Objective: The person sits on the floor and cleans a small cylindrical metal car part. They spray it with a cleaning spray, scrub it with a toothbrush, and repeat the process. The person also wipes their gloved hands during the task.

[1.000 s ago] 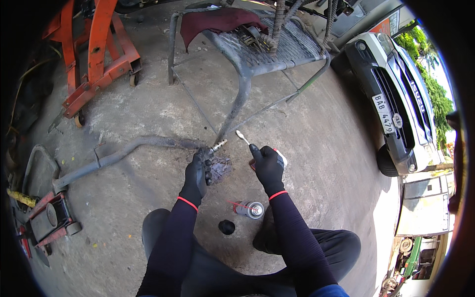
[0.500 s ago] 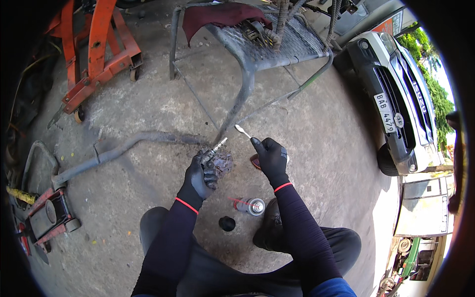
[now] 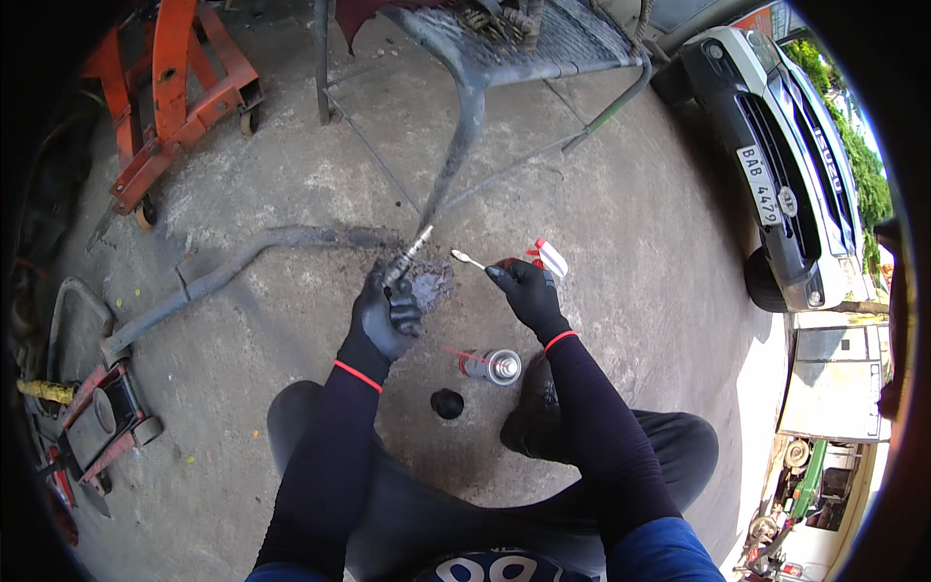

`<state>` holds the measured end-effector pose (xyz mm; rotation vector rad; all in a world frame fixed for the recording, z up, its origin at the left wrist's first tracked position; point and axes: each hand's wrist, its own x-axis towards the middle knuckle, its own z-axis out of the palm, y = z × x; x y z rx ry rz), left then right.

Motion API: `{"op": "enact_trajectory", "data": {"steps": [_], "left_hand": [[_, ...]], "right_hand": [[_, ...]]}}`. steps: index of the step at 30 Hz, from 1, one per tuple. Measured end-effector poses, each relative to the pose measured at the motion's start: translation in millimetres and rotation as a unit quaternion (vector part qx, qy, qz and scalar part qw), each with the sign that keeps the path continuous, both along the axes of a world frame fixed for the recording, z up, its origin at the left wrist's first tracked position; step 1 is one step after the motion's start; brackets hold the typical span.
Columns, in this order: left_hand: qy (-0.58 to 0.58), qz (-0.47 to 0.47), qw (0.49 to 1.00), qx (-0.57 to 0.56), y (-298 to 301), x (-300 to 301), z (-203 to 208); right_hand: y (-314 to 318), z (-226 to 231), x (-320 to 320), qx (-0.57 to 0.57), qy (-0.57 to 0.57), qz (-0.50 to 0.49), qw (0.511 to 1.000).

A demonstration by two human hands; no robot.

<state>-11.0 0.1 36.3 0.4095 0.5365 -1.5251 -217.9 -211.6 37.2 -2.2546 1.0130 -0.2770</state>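
My left hand [image 3: 386,318], in a black glove, is closed round a slim, stepped metal part [image 3: 415,244] whose pale tip points up and away from me. Its exact kind is too small to make out. To the right, my gloved right hand [image 3: 531,294] grips a toothbrush [image 3: 468,259] with a whitish head, which points left toward the metal part and stays a small gap from it. Under the hands is a dark wet patch [image 3: 433,287] on the concrete. Nearer me lie a silver spray can [image 3: 491,366] with a thin red straw and a round black cap [image 3: 446,404].
A red-and-white object [image 3: 551,257] sits just beyond my right hand. Ahead stands a metal-framed chair [image 3: 470,92]; an orange wheeled frame [image 3: 184,107] is at far left. A red floor jack [image 3: 102,417] with a long grey handle [image 3: 233,262] lies left. A parked vehicle [image 3: 766,165] stands right.
The head view has shifted a little. The metal part's tip now reaches farther up than the brush head, and more of the red-and-white object shows beyond my right hand. Both grips stay the same.
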Motion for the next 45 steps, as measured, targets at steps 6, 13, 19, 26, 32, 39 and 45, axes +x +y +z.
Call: {"op": "enact_trajectory", "data": {"steps": [6, 13, 19, 26, 32, 39, 45], "left_hand": [[-0.481, -0.063, 0.832, 0.269, -8, 19, -7], [-0.808, -0.152, 0.510, 0.254, 12, 42, -26], [-0.840, -0.205, 0.412, 0.287, 5, 38, -39], [-0.739, -0.168, 0.602, 0.250, 1, 64, -44], [-0.636, -0.076, 0.733, 0.228, -7, 65, -10], [-0.572, 0.023, 0.789, 0.223, -1, 76, -4], [-0.563, 0.014, 0.795, 0.226, -8, 71, -3]], "right_hand": [[-6, -85, -107, 0.191, 0.152, -0.154, 0.957], [18, -67, -162, 0.099, 0.243, 0.033, 0.964], [116, -59, -118, 0.113, -0.019, -0.008, 0.993], [135, -9, -31, 0.181, -0.209, -0.210, 0.938], [108, 61, -32, 0.224, -0.401, -0.162, 0.874], [13, 210, -90, 0.143, -0.602, -0.238, 0.749], [78, 135, -84, 0.019, -0.243, -0.146, 0.959]]}}
